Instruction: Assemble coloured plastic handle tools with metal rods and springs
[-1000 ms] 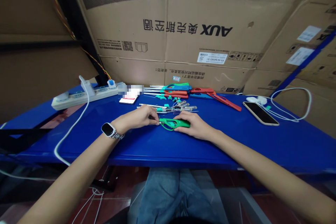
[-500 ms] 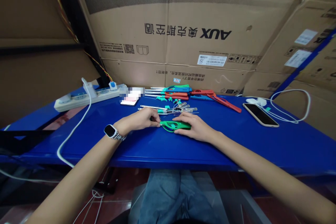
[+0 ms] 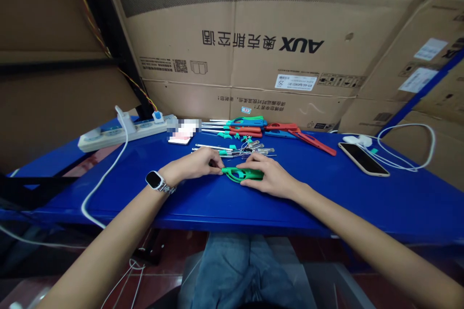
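A green long-reach lighter casing [image 3: 250, 174] lies on the blue table between my two hands. Thumb and fingertips of my left hand [image 3: 207, 161] pinch at its narrow front end. My right hand [image 3: 270, 174] wraps its wide rear, thumb on the near side and fingers on the far side. A small teal trigger piece shows inside the casing's oval opening. Just beyond lie metal lighter tubes [image 3: 213, 147] and small clear fuel tanks with thin wires [image 3: 266, 150]. Whatever sits between my left fingertips is mostly hidden.
Red lighter casings [image 3: 315, 142] and blue and green ones with metal tubes lie along the back. A phone [image 3: 363, 159] and white cable [image 3: 416, 125] are at the right. A power strip [image 3: 125, 131] and another phone [image 3: 180, 138] are at the left. Cardboard [image 3: 235, 19] walls the back.
The loose green loop below the casing has moved up against it. The bit of metal beside my left fingertips no longer shows. Both hands keep nearly the same places; the view has shifted slightly.
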Available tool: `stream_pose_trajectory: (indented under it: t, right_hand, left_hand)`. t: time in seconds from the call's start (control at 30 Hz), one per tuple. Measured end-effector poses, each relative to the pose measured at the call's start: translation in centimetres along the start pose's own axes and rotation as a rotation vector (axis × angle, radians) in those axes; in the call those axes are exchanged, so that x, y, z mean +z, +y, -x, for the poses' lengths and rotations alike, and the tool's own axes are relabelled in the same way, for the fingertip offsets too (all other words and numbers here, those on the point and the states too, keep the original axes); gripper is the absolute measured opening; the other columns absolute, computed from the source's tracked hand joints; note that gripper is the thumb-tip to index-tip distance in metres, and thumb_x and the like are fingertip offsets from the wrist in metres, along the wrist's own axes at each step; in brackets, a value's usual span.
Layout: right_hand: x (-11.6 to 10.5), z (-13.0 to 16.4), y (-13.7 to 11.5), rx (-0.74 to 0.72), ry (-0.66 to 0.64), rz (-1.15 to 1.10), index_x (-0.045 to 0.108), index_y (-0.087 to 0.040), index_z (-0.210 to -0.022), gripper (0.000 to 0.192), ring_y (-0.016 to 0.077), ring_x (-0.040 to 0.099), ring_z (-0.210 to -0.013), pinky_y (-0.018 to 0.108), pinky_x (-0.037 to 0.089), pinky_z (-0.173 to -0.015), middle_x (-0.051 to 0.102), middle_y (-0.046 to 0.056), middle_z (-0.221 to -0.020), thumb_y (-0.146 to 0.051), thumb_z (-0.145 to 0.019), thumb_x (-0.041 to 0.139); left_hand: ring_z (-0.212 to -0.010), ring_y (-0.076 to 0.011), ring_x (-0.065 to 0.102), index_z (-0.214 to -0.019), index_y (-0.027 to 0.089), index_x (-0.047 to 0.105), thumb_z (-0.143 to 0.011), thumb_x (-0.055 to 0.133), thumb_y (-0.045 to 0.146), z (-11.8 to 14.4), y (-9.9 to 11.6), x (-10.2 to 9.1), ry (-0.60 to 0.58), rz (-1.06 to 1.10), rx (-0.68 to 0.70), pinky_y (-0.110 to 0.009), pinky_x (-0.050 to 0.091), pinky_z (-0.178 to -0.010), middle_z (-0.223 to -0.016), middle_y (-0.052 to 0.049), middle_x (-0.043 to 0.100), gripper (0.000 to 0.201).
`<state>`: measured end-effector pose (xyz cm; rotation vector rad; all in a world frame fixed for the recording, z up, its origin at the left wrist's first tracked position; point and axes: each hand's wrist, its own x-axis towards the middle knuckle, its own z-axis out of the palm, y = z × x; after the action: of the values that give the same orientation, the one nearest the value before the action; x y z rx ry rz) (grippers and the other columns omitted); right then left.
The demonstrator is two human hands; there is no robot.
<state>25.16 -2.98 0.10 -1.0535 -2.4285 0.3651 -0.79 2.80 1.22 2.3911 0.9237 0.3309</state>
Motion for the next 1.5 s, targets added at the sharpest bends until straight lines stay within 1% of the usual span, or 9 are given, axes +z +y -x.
stream_pose_trajectory:
  t: [0.27, 0.4, 0.57, 0.93, 1.03, 1.1, 1.2, 1.37, 1.5]
  right_hand:
    - [-0.7, -0.5, -0.4, 0.004, -0.015, 0.055, 0.070, -0.028, -0.122, 0.040, 0.0207, 0.062, -0.092, 0.037, 0.051, -0.082, 0.061, 0.006, -0.106, -0.037, -0.083, 0.073]
    - [-0.4, -0.5, -0.2, 0.019, -0.035, 0.017, 0.069, -0.030, -0.124, 0.040, 0.0195, 0.061, -0.090, 0.036, 0.051, -0.081, 0.061, 0.005, -0.106, -0.038, -0.084, 0.073]
    - [0.1, -0.3, 0.2, 0.045, -0.023, -0.029, 0.068, -0.030, -0.125, 0.042, 0.0195, 0.061, -0.093, 0.037, 0.050, -0.085, 0.060, 0.005, -0.105, -0.037, -0.084, 0.073]
    - [0.4, -0.3, 0.1, 0.075, -0.016, -0.055, 0.070, -0.029, -0.122, 0.040, 0.0201, 0.059, -0.096, 0.037, 0.049, -0.087, 0.060, 0.005, -0.103, -0.035, -0.082, 0.075]
    - [0.5, -0.3, 0.2, 0.081, -0.011, -0.064, 0.070, -0.028, -0.121, 0.041, 0.0201, 0.060, -0.095, 0.037, 0.049, -0.087, 0.060, 0.005, -0.104, -0.035, -0.082, 0.076]
    - [0.6, -0.3, 0.3, 0.079, -0.011, -0.074, 0.070, -0.028, -0.121, 0.041, 0.0199, 0.060, -0.095, 0.037, 0.049, -0.087, 0.060, 0.005, -0.104, -0.035, -0.081, 0.076]
    - [0.7, -0.3, 0.5, 0.065, -0.015, -0.080, 0.070, -0.029, -0.121, 0.040, 0.0198, 0.060, -0.094, 0.037, 0.049, -0.087, 0.060, 0.005, -0.104, -0.037, -0.082, 0.076]
    - [0.7, -0.3, 0.8, 0.059, -0.028, -0.100, 0.070, -0.029, -0.123, 0.042, 0.0200, 0.060, -0.093, 0.037, 0.049, -0.086, 0.060, 0.005, -0.106, -0.040, -0.083, 0.074]
    - [0.4, -0.4, 0.8, 0.057, -0.052, -0.110, 0.068, -0.028, -0.125, 0.040, 0.0199, 0.062, -0.093, 0.037, 0.049, -0.087, 0.061, 0.006, -0.107, -0.043, -0.087, 0.068]
  left_hand:
    - [-0.074, -0.0165, 0.062, -0.088, 0.014, 0.076, -0.084, 0.066, 0.035, 0.0, 0.4, 0.2, -0.008, -0.043, -0.032, -0.025, 0.044, -0.067, -0.084, -0.006, 0.074, 0.024]
    - [-0.076, -0.0177, 0.063, -0.090, 0.014, 0.076, -0.084, 0.066, 0.035, 0.0, 0.4, 0.2, -0.004, -0.034, -0.041, -0.026, 0.046, -0.069, -0.086, -0.006, 0.074, 0.024]
    - [-0.077, -0.0174, 0.064, -0.092, 0.014, 0.076, -0.082, 0.065, 0.030, 0.1, 0.4, 0.2, -0.011, -0.015, -0.033, -0.027, 0.047, -0.071, -0.087, -0.006, 0.075, 0.022]
    - [-0.079, -0.0181, 0.066, -0.091, 0.015, 0.075, -0.077, 0.063, 0.025, 0.4, 1.4, -0.1, -0.002, -0.017, -0.072, -0.026, 0.049, -0.071, -0.089, -0.005, 0.075, 0.021]
    - [-0.079, -0.0182, 0.066, -0.091, 0.015, 0.074, -0.076, 0.065, 0.026, 0.4, 1.6, 0.0, -0.002, -0.020, -0.092, -0.026, 0.049, -0.071, -0.088, -0.005, 0.075, 0.021]
    - [-0.078, -0.0186, 0.065, -0.089, 0.015, 0.074, -0.075, 0.067, 0.031, 0.4, 1.6, 0.1, 0.002, -0.023, -0.101, -0.027, 0.048, -0.071, -0.087, -0.005, 0.074, 0.022]
    - [-0.079, -0.0191, 0.064, -0.090, 0.015, 0.073, -0.076, 0.069, 0.037, 0.3, 1.5, 0.3, 0.026, -0.030, -0.084, -0.028, 0.048, -0.072, -0.088, -0.006, 0.073, 0.026]
    - [-0.076, -0.0178, 0.062, -0.086, 0.016, 0.073, -0.082, 0.066, 0.035, 0.2, 1.5, 0.4, 0.040, -0.058, 0.000, -0.027, 0.046, -0.069, -0.086, -0.005, 0.071, 0.021]
    - [-0.075, -0.0177, 0.061, -0.084, 0.015, 0.073, -0.082, 0.068, 0.037, 0.2, 1.6, 0.2, 0.034, -0.067, -0.014, -0.027, 0.046, -0.068, -0.085, -0.005, 0.069, 0.022]
